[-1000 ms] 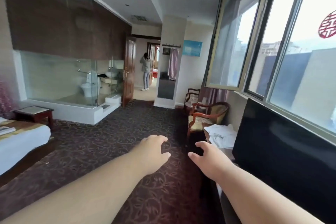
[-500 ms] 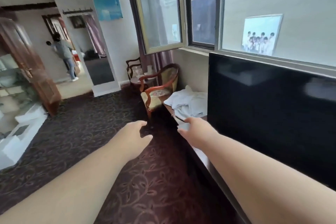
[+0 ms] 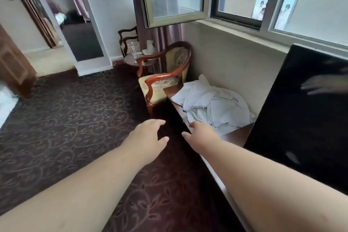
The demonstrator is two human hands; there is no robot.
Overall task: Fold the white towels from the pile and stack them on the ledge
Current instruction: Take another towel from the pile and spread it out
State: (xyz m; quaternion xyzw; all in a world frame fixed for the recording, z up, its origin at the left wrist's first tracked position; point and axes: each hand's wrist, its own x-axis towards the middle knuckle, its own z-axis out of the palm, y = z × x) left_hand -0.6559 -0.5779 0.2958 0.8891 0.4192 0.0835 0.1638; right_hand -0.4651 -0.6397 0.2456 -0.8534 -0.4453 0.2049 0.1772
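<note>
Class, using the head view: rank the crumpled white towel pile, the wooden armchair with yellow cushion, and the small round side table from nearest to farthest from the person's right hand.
From the right hand:
1. Crumpled white towel pile, just beyond on the ledge.
2. Wooden armchair with yellow cushion, farther left.
3. Small round side table, behind the armchair.

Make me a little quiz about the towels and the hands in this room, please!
1. True or false: the right hand already grips the towel pile.
2. What stands just beyond the pile? A) armchair B) bed C) ladder
3. Which hand is over the carpet?

Key: 1 false, both hands are open, holding nothing. 2 A. 3 the left hand.
</note>
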